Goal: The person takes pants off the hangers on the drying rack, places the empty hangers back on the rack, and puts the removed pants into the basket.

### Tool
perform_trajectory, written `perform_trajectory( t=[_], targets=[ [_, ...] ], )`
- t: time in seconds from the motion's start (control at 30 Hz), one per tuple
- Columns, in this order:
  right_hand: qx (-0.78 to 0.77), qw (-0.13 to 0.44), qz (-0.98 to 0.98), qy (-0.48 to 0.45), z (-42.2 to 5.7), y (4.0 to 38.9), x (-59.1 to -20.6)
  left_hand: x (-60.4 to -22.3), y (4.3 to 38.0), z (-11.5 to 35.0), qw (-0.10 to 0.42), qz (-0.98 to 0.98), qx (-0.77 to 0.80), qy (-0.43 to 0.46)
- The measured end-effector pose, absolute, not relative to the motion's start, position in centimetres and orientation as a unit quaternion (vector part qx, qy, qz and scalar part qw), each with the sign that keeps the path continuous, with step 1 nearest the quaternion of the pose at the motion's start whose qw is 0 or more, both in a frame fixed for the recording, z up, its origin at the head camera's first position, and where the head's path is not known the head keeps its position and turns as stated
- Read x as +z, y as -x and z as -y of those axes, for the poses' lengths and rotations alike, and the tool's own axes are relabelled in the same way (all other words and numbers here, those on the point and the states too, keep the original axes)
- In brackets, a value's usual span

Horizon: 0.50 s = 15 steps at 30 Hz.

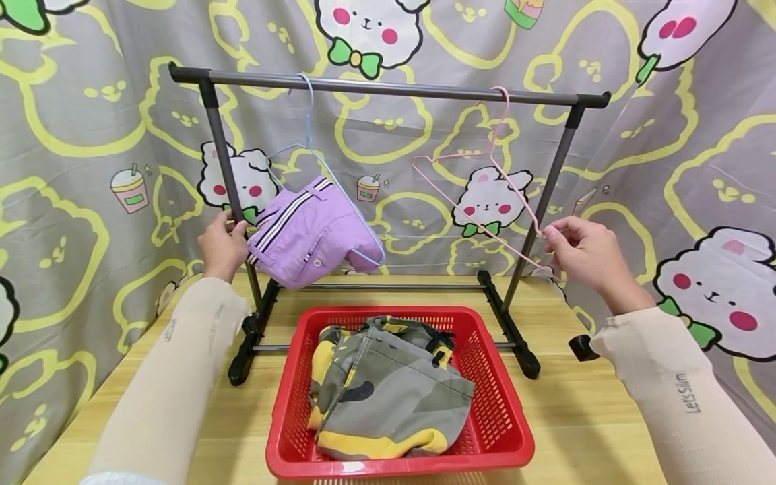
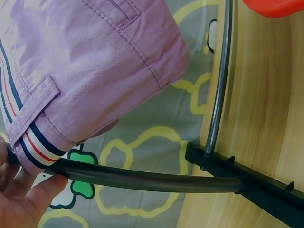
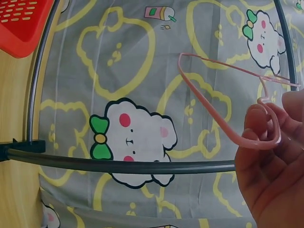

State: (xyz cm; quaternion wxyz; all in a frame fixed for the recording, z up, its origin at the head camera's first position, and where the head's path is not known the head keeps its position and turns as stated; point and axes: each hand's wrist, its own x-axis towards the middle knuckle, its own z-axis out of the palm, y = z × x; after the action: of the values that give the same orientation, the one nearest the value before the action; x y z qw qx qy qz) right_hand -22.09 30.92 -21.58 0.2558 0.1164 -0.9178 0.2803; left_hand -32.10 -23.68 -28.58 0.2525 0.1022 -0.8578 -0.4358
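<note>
In the head view my right hand pinches the right end of a pink hanger, which hooks over the rack's top bar and tilts toward that hand. The right wrist view shows thumb and fingers on the bend of the pink hanger. My left hand grips the left post of the clothes rack, right beside purple shorts. These shorts have a striped waistband and hang tilted on a blue hanger. In the left wrist view the waistband partly covers the left fingers and post.
A red plastic basket stands on the wooden table in front of the rack, with camouflage clothing in it. The rack's black feet rest on the table. Patterned grey curtain hangs behind and at both sides.
</note>
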Motion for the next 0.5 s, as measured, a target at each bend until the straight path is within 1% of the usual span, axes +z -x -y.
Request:
perform_trajectory(
  t=[0.2, 0.37, 0.5],
  targets=[
    [0.307, 0.256, 0.910, -0.107, -30.9, 22.4, -21.8, -28.6, 32.1, 23.7, 0.247, 0.858, -0.439, -0.103],
    [0.335, 0.274, 0.896, -0.096, -31.0, 22.9, -22.2, -28.6, 32.1, 23.8, 0.242, 0.857, -0.441, -0.108],
    [0.393, 0.289, 0.868, -0.095, -31.3, 23.5, -22.6, -28.7, 32.1, 23.7, 0.243, 0.857, -0.441, -0.108]
  ],
)
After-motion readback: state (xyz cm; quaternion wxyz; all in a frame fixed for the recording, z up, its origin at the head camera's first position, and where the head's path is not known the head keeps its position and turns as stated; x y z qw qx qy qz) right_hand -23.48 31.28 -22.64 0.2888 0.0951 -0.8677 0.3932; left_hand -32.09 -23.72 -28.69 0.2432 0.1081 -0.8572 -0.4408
